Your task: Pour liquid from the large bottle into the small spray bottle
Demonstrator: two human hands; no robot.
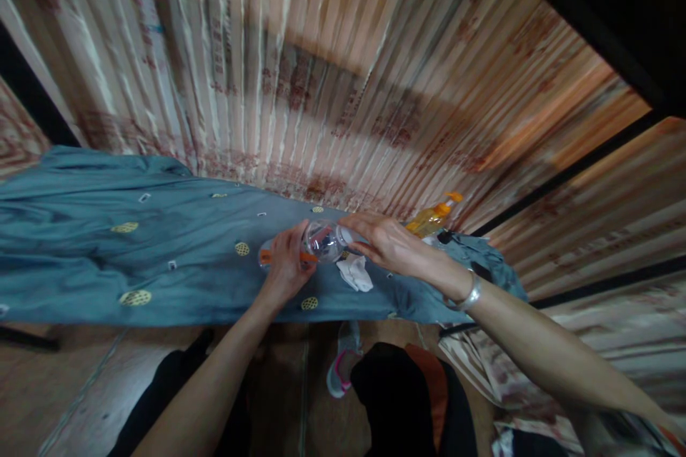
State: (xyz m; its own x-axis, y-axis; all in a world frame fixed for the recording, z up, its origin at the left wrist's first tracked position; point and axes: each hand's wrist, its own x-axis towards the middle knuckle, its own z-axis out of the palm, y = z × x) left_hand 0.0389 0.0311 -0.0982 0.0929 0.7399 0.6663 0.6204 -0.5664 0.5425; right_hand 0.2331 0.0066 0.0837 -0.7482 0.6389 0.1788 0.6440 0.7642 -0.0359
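A clear plastic bottle lies on its side above the blue-green cloth, its capped end pointing right. My left hand is wrapped round the bottle's body. An orange strip shows on both sides of that hand; whether it is a label or a separate thing I cannot tell. At the other end, my right hand closes on the white cap, with fingers over it and thumb below. Just under the bottle's neck rests a crumpled white piece, perhaps tissue or cloth.
The blue-green cloth with yellow patterns covers a narrow bed or bench. A yellow pump bottle leans beyond my right hand, near bunched fabric. Behind hangs a pleated curtain. Dark frame bars cross the right side.
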